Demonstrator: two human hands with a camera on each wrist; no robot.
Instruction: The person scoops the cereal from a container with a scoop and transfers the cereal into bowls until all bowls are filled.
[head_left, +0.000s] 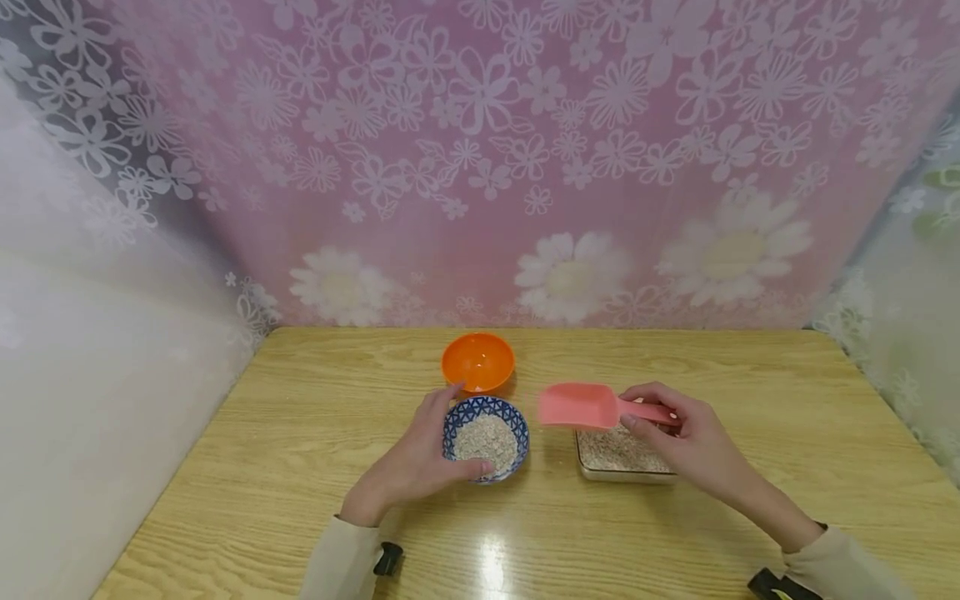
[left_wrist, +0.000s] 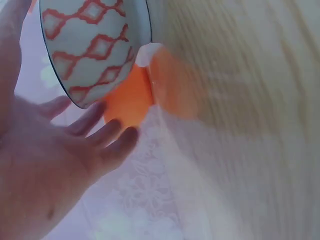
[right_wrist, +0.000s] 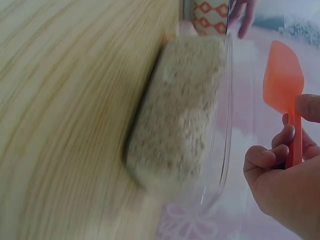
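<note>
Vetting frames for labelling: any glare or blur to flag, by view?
Head: bright glare patch on the tabletop near the bottom edge; left wrist: hazy overall, orange bowl mirrored in the shiny surface; right wrist: flake-filled container smeared, scoop comparatively clear.

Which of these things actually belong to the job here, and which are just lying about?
Seemingly part of the job:
pink scoop, held in the right hand
patterned bowl of oat-like flakes, beside the left hand
rectangular container of oat-like flakes, near the right hand

Probably just about:
empty orange bowl, behind the patterned one
floral backdrop
</note>
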